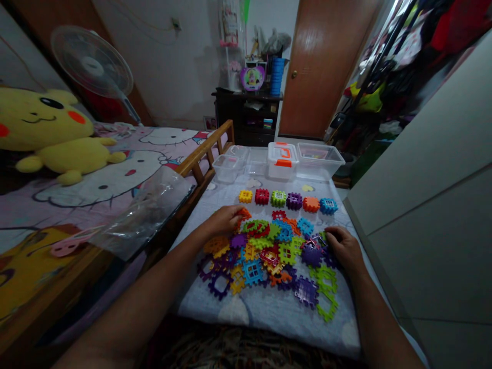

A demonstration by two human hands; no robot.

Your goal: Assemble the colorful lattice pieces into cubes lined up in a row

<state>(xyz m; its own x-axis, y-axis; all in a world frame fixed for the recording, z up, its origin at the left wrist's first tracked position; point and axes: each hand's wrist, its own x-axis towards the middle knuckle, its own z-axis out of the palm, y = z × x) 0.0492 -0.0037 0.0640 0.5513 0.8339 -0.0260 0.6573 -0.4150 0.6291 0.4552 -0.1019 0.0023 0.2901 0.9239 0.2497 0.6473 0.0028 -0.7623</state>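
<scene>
A heap of flat, notched plastic building tiles lies on the cloth-covered table; among them are a blue window tile (252, 272), a purple tile (306, 291) and a green frame tile (327, 306). At the heap's far left edge, my left hand (225, 221) has its fingers closed on an orange tile (243, 215). My right hand (343, 247) is at the right edge, fingers curled in beside green and dark purple tiles (312, 254); what they grip is hidden. Beyond the heap stands a row of assembled cubes, including a yellow cube (245, 196), a purple cube (294, 201) and a blue cube (328, 206).
Along the table's far end stand clear plastic bins (321, 160) and a lidded box (283, 160) with orange latches. A wooden bed rail (202, 159) borders the left side, with a clear plastic bag (142, 212) near it. White cabinet fronts (423, 205) rise on the right.
</scene>
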